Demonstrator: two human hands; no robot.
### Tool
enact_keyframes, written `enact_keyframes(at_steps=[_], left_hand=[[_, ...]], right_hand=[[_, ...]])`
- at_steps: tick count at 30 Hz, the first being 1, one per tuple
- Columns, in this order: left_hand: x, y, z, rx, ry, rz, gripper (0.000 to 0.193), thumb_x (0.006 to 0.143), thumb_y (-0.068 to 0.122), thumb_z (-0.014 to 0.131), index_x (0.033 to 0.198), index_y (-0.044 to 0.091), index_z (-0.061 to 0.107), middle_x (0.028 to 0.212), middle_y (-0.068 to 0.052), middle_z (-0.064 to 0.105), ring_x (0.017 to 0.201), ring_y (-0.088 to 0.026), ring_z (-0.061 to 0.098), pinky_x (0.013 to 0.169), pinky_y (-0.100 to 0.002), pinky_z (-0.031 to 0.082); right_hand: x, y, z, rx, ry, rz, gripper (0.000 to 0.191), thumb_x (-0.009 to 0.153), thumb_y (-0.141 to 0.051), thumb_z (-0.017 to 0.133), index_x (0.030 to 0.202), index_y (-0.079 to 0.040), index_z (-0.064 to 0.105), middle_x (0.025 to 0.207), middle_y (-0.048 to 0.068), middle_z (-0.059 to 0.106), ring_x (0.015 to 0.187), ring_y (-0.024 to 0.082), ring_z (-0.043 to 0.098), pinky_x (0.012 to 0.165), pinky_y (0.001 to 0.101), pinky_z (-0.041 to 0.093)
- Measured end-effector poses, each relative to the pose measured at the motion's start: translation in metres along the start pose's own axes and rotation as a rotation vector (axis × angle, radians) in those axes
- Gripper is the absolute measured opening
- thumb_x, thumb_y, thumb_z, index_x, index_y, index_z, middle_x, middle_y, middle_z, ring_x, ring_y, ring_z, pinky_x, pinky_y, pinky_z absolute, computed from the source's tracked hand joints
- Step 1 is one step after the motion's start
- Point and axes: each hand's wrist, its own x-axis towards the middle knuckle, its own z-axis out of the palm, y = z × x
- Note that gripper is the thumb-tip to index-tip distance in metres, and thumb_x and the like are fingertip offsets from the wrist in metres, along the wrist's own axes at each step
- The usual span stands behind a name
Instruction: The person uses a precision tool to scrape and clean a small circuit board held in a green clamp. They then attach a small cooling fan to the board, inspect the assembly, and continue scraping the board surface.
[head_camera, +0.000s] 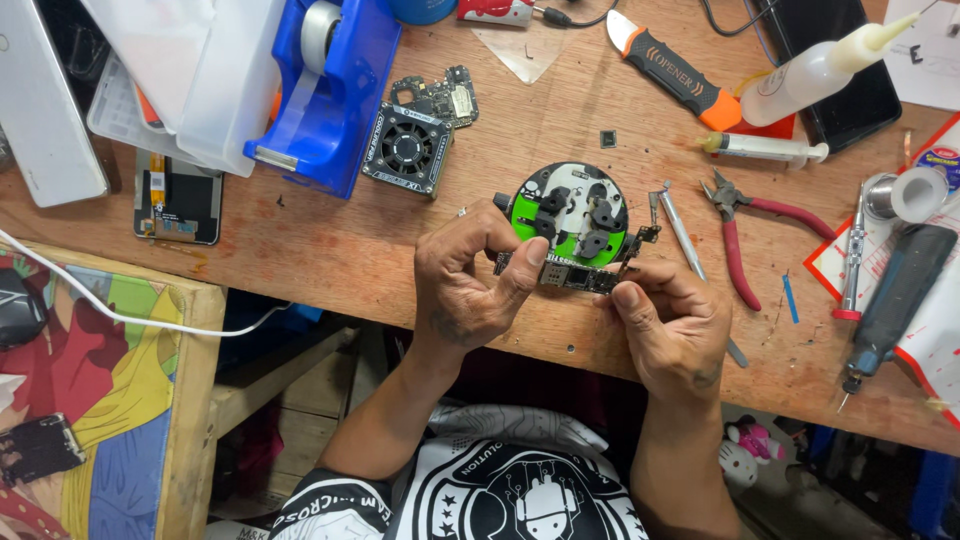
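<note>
Two hands meet over the near edge of the wooden worktop (330, 250). Left hand (462, 285) and right hand (672, 325) each pinch one end of a narrow dark circuit board (572, 277), grip closed on it, board held level just above the wood. Directly behind it, close to touching, sits a round green-and-white clamp fixture (574, 213). Metal tweezers (684, 235) lie just right of the fixture; red-handled pliers (738, 235) beyond them. Small black cooling fan (407, 149) and blue tape dispenser (335, 95) stand to the left rear. Orange-and-black opener knife (672, 72) and a syringe (765, 148) lie at the back right.
</note>
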Motion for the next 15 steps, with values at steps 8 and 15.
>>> enact_keyframes(at_steps=[8, 15], left_hand=[[-0.001, -0.004, 0.001, 0.067, -0.023, 0.002, 0.032, 0.091, 0.011, 0.075, 0.068, 0.005, 0.054, 0.065, -0.002, 0.052, 0.060, -0.010, 0.048, 0.056, -0.028, 0.035], [-0.002, -0.005, -0.001, 0.025, -0.055, -0.002, 0.031, 0.090, 0.012, 0.072, 0.068, 0.006, 0.051, 0.065, -0.002, 0.051, 0.057, -0.010, 0.044, 0.053, -0.028, 0.032]], right_hand=[[0.010, -0.001, 0.002, 0.149, -0.052, -0.083, 0.047, 0.100, -0.008, 0.074, 0.140, 0.005, 0.053, 0.093, 0.012, 0.071, 0.078, 0.014, 0.067, 0.074, 0.0265, 0.057], [0.011, -0.004, 0.007, 0.000, 0.038, -0.105, 0.029, 0.102, -0.001, 0.069, 0.129, 0.006, 0.059, 0.096, 0.011, 0.071, 0.078, 0.011, 0.065, 0.070, 0.0233, 0.053]])
